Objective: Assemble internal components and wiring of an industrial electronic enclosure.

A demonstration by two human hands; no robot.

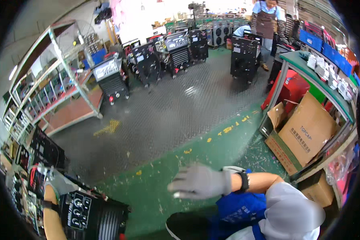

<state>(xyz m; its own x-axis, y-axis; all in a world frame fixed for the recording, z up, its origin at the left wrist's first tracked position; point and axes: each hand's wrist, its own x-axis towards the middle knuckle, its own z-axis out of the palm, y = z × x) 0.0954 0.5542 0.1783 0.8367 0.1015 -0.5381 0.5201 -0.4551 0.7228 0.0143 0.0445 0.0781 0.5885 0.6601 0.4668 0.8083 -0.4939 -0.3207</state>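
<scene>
- Black machine (90, 216), with knobs on its face, is seen at the lower left, on or near the green floor (228, 148).
- Left hand (58, 182), gloved, is laid on the machine's top edge, seemingly to steady it; whether its fingers are curled cannot be told.
- Right hand (200, 182), in a grey glove, is held free in the air with fingers spread, gripping nothing.
- Cardboard box (308, 132) is leaned under a green workbench (304, 64), out of the walkway.

The right hand (200, 182) is motion-blurred, its grip unreadable. The left hand (54, 180) is partly hidden behind the black machine (90, 216), which the lower edge cuts off.
</scene>
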